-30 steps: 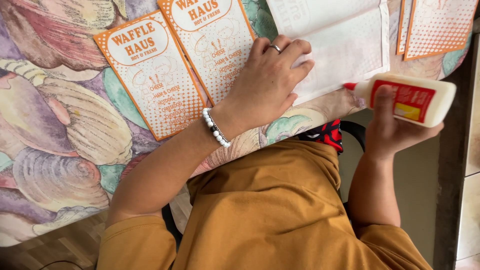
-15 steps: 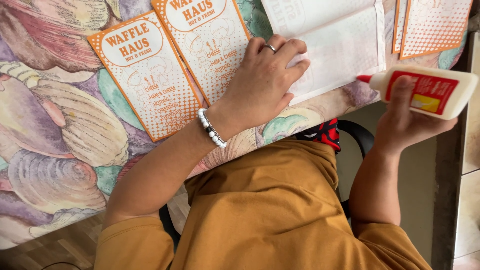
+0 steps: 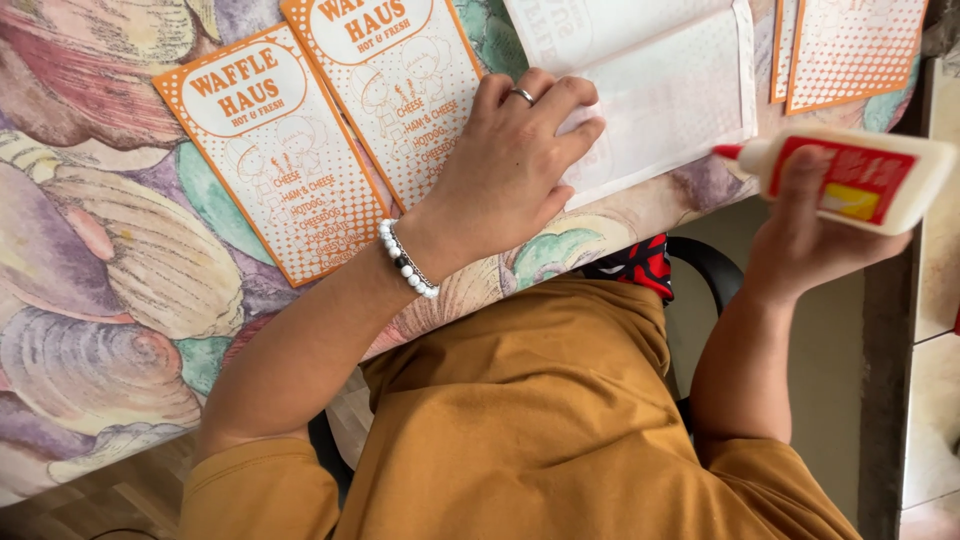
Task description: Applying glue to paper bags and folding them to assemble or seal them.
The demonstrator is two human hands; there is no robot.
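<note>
A person in a mustard-coloured shirt (image 3: 520, 420) sits at a table (image 3: 90, 290) covered in a cloth patterned with large seashells. The left hand (image 3: 505, 175), a ring on one finger and a beaded bracelet (image 3: 405, 258) at the wrist, lies flat with fingers loosely spread, pressing on the near left corner of a white paper sheet (image 3: 650, 90) that lies face down at the far side of the table. The right hand (image 3: 805, 235) is closed around a white glue bottle (image 3: 850, 180) with a red label, held on its side off the table's right edge, its red nozzle pointing left toward the sheet but not touching it. Two orange-and-white printed paper bags (image 3: 300, 150) lie side by side to the left, the nearer one partly under the left hand. More orange dotted sheets (image 3: 850, 50) lie at far right. A black chair (image 3: 710, 265) shows beside the person's lap.
</note>
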